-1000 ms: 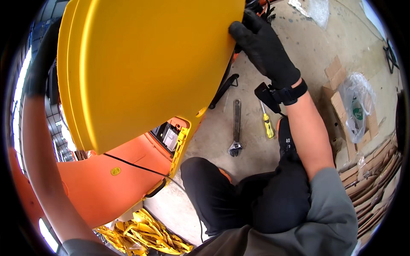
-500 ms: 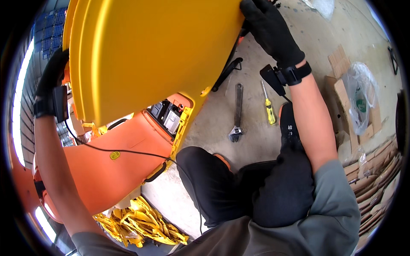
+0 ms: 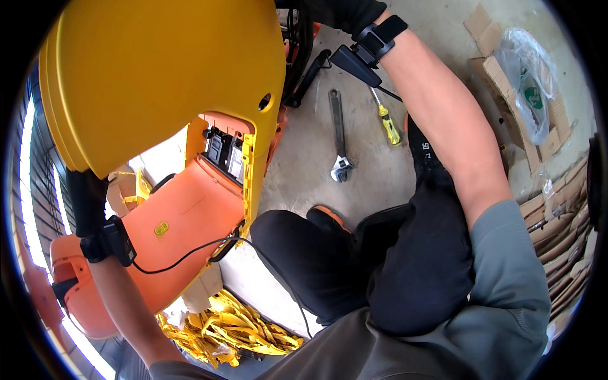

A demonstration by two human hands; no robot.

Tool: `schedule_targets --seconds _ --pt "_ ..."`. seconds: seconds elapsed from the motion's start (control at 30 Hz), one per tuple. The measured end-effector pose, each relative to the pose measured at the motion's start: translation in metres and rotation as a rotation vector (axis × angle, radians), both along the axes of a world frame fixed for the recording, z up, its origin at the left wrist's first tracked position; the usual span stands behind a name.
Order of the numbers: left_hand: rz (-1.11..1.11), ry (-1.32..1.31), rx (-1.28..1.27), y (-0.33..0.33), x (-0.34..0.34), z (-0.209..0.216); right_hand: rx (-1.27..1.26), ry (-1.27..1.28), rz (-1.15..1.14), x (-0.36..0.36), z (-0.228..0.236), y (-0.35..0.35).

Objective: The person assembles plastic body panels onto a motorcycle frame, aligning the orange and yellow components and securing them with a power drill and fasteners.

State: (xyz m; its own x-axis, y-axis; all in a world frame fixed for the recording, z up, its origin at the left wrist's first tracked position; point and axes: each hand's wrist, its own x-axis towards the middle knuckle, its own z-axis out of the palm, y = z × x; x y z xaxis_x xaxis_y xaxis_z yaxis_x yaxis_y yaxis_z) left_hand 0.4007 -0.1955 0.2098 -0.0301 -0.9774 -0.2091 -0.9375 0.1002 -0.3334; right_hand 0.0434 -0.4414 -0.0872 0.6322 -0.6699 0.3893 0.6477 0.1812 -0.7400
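A large, smooth yellow plastic panel (image 3: 171,69) fills the upper left, over an orange machine body (image 3: 183,215). My left hand (image 3: 87,199), in a black glove, is at the panel's lower left rim; its fingers pass behind the rim, and it appears to hold the panel there. Beyond the panel's right edge, at the top of the picture, is my black-gloved right hand (image 3: 342,12); its fingers run out of view or into dark parts. Black and silver components (image 3: 225,152) show in an opening between the panel and the orange body.
On the concrete floor lie an adjustable wrench (image 3: 339,136) and a yellow-handled screwdriver (image 3: 387,123), right of the machine. An opened cardboard box (image 3: 500,95) with clear plastic wrap (image 3: 529,82) stands farther right. Flattened cardboard (image 3: 557,253) is stacked at lower right; yellow scraps (image 3: 234,329) lie at lower left.
The yellow panel has shifted left and turned, and a hole near its right edge now shows. My left hand has come lower with its rim; my right hand has moved left and up.
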Motion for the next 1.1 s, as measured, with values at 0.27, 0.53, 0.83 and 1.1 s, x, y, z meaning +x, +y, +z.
schedule_targets --seconds 0.27,0.53,0.83,1.1 --pt "-0.046 -0.030 -0.094 -0.018 -0.074 -0.030 -0.154 0.470 -0.033 0.035 -0.065 0.048" --pt "0.096 0.214 -0.233 -0.002 -0.021 -0.039 -0.174 0.546 -0.200 0.018 -0.080 0.074" --pt "-0.133 0.220 -0.393 -0.014 -0.092 -0.089 -0.100 0.538 -0.238 0.008 -0.114 0.078" --pt "0.251 0.877 -0.538 -0.015 -0.109 -0.105 -0.089 0.558 -0.098 -0.004 -0.103 0.075"
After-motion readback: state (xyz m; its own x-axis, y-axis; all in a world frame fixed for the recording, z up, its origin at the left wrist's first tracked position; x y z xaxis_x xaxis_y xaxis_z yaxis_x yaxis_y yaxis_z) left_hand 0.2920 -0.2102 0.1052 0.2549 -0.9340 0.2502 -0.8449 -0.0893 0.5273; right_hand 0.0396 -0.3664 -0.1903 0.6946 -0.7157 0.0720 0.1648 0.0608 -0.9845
